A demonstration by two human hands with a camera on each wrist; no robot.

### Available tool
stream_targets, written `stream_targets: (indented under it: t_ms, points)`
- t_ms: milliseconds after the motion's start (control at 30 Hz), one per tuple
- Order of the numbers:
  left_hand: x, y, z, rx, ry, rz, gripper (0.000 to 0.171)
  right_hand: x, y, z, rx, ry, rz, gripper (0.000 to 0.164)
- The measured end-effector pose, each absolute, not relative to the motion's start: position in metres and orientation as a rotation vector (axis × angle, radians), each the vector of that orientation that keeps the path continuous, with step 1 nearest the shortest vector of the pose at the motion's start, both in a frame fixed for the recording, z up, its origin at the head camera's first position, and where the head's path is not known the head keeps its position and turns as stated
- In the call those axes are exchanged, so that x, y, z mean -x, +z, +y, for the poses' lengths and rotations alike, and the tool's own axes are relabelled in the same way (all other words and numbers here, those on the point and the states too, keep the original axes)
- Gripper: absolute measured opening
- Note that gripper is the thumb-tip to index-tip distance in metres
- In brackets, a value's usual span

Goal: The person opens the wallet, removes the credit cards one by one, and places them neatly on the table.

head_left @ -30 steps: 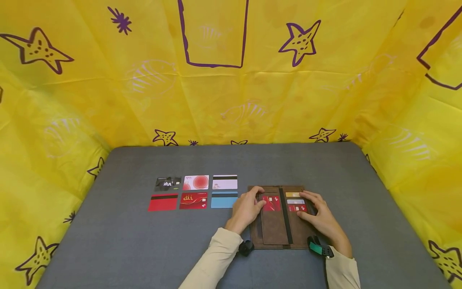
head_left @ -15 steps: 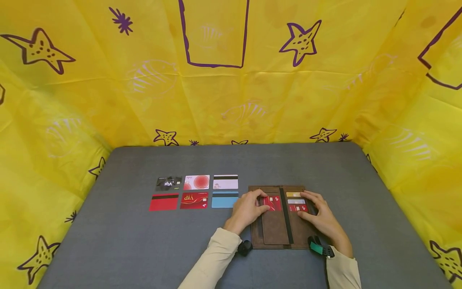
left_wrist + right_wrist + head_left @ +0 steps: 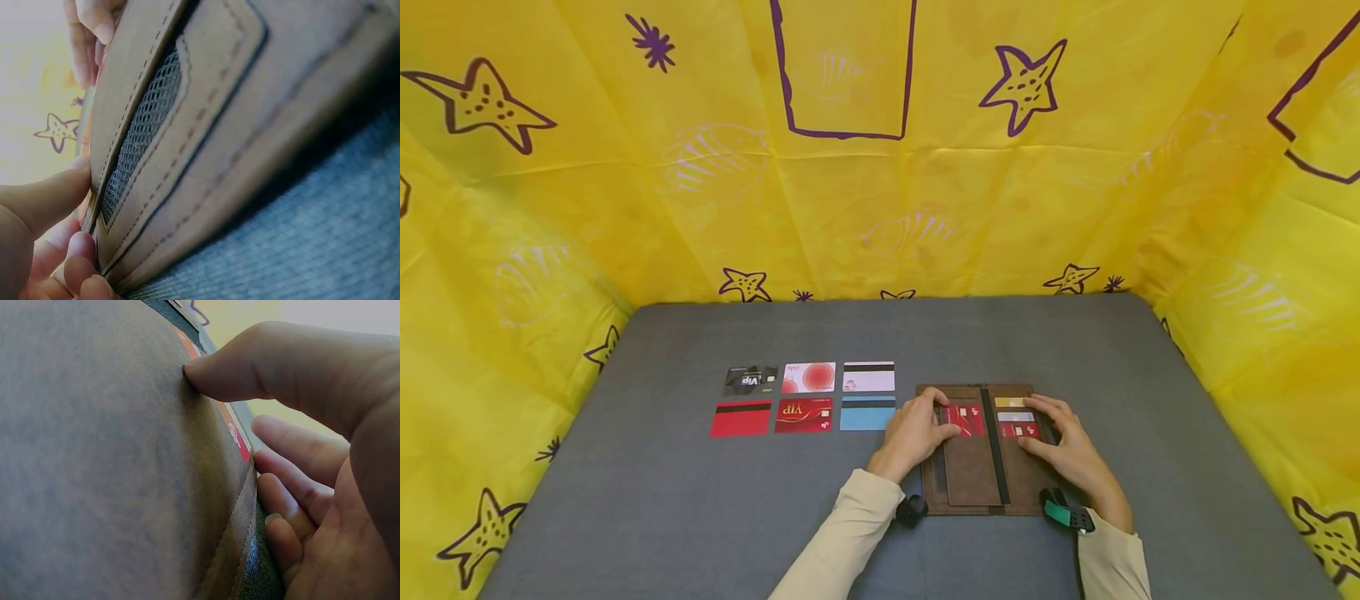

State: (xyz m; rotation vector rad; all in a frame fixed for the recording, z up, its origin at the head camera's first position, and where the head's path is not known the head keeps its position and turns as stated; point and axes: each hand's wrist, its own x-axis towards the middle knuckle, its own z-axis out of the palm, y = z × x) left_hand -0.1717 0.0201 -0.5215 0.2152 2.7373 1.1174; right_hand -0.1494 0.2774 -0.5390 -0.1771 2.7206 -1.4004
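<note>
We see the brown wallet lying unfolded on the bench, right of centre, with a black strap running down its middle. 1 red card sits in its left half; the right half shows 3 more in a stack — a gold card on top, a silver card below it and a second red card lowest. From the left wrist we also make out a dark mesh panel with stitched edges.

Both hands are at the wallet. The left hand holds its left edge, thumb beside the red card and fingers bent in at the rim. The right hand is spread fairly wide at the right side: its thumb presses the leather, its fingers reach loosely to the edge near the stack.

Left of the wallet we count 6 cards in 2 rows. The far row has a black card, a pink-and-white card and a striped white card; the near row has a striped red card, a red VIP card and a blue card, just beside the left hand. Yellow cloth with starfish drawings surrounds the grey bench — behind and on both sides.
</note>
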Motion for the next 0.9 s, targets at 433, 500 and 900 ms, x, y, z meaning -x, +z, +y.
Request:
stream_targets:
  t_ms: [433, 500, 900]
  points:
    - [0.1712, -0.5215, 0.0206, -0.238, 1.095, 2.761, 0.036, 0.1489, -0.5389, 0.2777, 0.185, -1.400, 2.727, 0.061]
    - [0.1716, -0.5216, 0.0207, -0.251, 1.077, 2.765, 0.035, 0.1490, -0.5393, 0.2780, 0.189, -1.401, 2.728, 0.061]
    - [0.1717, -0.5176, 0.0226, -0.260, 1.040, 2.758, 0.035, 0.1487, -0.5393, 0.2787, 0.197, -1.390, 2.733, 0.061]
